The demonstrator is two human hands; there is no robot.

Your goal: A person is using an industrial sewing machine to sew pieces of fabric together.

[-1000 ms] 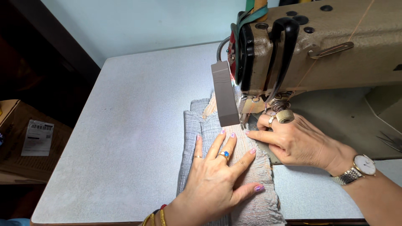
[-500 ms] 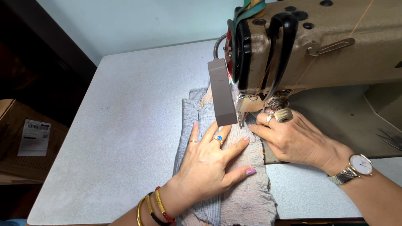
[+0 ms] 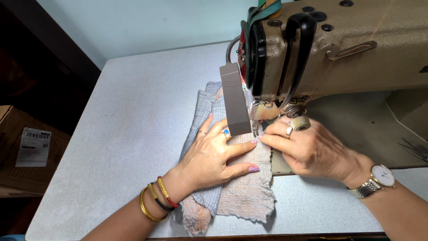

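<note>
A strip of crinkled grey and pale pink fabric [image 3: 249,196] lies on the table and runs under the needle area of a beige industrial sewing machine [image 3: 352,49]. My left hand [image 3: 214,156] lies flat on the fabric, fingers spread, its fingertips just left of the presser foot. My right hand [image 3: 307,149] rests on the fabric's right edge, with its fingertips pressing the cloth close to the needle. A grey box-shaped lamp [image 3: 235,100] hangs in front of the needle and hides part of it.
The light grey table [image 3: 120,129] stretches to the left and back. A cardboard box [image 3: 26,151] with a white label sits on the floor at the left. Scissors [image 3: 414,149] lie on the machine bed at the far right.
Both hands have slid away from me toward the needle with the fabric, and more cloth now lies behind the machine's foot. My left wrist with its bangles has come into view.
</note>
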